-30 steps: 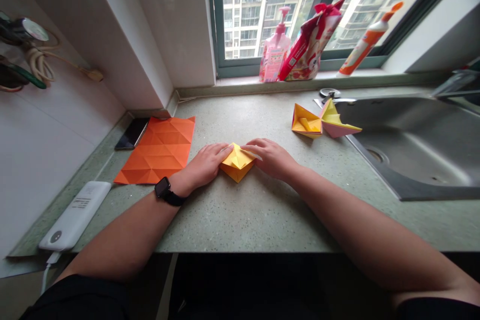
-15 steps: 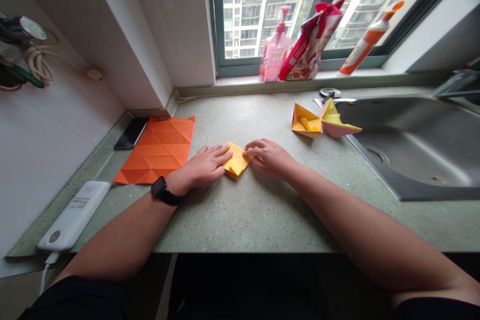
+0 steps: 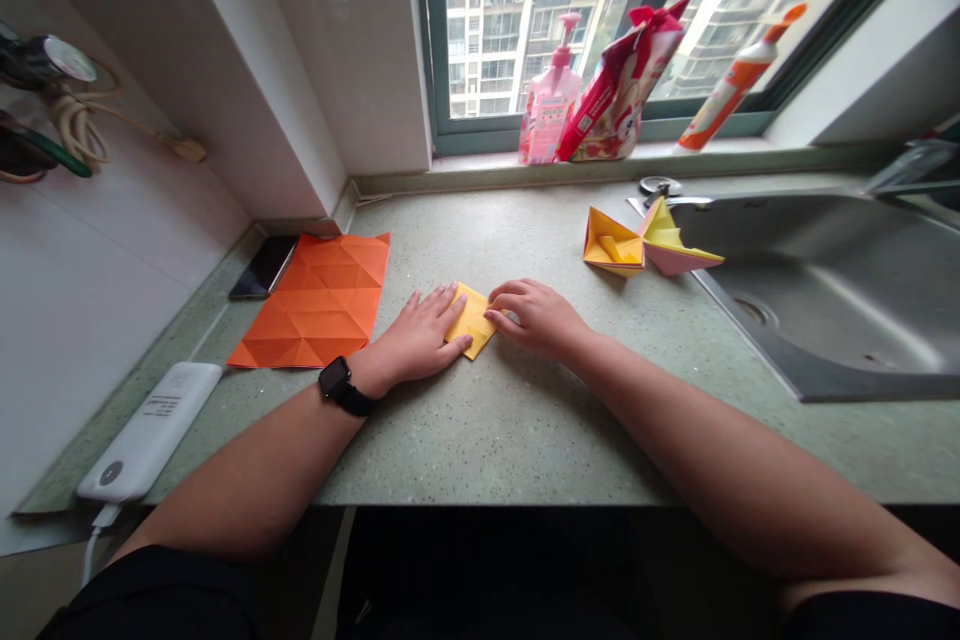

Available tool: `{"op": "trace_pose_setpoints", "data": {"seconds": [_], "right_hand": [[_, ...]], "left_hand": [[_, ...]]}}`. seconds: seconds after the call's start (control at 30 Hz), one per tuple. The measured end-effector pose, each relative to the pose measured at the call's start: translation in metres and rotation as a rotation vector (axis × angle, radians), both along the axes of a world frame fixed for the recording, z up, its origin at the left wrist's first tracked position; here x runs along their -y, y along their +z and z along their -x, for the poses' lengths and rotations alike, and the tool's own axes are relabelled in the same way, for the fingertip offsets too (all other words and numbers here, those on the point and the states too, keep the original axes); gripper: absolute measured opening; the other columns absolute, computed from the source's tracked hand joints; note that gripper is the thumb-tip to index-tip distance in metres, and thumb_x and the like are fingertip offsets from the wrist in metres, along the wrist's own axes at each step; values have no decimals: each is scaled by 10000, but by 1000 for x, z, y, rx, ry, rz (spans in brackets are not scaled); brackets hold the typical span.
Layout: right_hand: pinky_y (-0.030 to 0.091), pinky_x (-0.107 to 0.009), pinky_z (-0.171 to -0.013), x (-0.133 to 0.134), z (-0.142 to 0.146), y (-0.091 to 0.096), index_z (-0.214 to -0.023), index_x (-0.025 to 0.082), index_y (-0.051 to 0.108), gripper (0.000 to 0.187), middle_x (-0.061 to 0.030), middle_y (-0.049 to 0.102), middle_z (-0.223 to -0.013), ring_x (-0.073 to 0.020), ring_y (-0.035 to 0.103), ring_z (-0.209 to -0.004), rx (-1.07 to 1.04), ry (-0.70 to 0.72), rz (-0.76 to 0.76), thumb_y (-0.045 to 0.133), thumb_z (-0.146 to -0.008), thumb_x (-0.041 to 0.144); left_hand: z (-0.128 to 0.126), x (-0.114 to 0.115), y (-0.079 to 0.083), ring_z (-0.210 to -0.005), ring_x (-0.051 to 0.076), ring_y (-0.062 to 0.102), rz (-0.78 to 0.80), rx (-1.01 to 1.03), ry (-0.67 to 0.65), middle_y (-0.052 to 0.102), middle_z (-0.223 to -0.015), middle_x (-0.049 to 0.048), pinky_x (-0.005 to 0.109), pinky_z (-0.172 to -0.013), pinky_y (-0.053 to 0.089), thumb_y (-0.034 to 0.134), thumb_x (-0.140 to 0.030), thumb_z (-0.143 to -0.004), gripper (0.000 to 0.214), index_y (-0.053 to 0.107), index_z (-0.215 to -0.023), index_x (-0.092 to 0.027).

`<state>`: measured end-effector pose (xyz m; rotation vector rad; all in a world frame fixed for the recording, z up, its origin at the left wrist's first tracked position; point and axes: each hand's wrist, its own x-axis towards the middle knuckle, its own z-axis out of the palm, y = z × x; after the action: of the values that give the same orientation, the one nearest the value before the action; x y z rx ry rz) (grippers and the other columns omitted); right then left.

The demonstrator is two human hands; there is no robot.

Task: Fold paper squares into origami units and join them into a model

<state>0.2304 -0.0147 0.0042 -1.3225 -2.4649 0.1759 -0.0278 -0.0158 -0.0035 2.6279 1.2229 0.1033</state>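
I see two arms, both bare from the sleeves down to the hands. The left sleeve [image 3: 150, 595] is black and short, a dark fold of cloth below the near edge of the bench on the left side. The right sleeve [image 3: 874, 618] is the same black, and only a thin strip of it shows on the right side. Just behind the left hand [image 3: 424, 335], a black watch [image 3: 339, 384] sits on the wrist, with a dark rounded-square face and a black strap wrapped snugly round it. The right forearm is bare right up to the right hand [image 3: 538, 318].
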Motion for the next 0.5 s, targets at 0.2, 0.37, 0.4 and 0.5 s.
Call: {"op": "trace_pose_setpoints", "data": {"seconds": [0.2,0.37,0.4,0.5], "right_hand": [[488,-525,-1219,9,12,-6,-1476,175,702,492,-176,709,-1507,-329,641,-1399,14,27,-27,640,-1077,457],[361,-585,-1322,13,16,-24,-1684,205,496,657,-154,509,-1733,-367,438,-1621,140,-6,9,547,-1104,507],[340,-607,-1330,12,15,-28,-1704,214,466,668,-145,474,-1757,-376,405,-1641,164,-10,15,516,-1111,518],[283,-647,-1348,8,11,-35,-1745,197,391,728,-134,378,-1805,-400,318,-1679,222,-10,34,424,-1121,570]], "left_hand": [[-5,4,-7,-1740,363,148,-1,-39,-4,203,-1853,183,639,-1382,87,288,-585,-1157,748,237,-1784,-179],[-11,9,-8,-1742,358,143,-3,-39,-6,198,-1850,196,625,-1392,57,239,-602,-1159,797,151,-1799,-135],[-11,10,-8,-1741,356,148,0,-44,-2,194,-1852,193,618,-1394,59,238,-608,-1158,802,147,-1800,-136],[-11,9,-5,-1740,345,161,0,-76,22,188,-1857,171,596,-1403,73,228,-632,-1155,810,140,-1805,-157]]}}
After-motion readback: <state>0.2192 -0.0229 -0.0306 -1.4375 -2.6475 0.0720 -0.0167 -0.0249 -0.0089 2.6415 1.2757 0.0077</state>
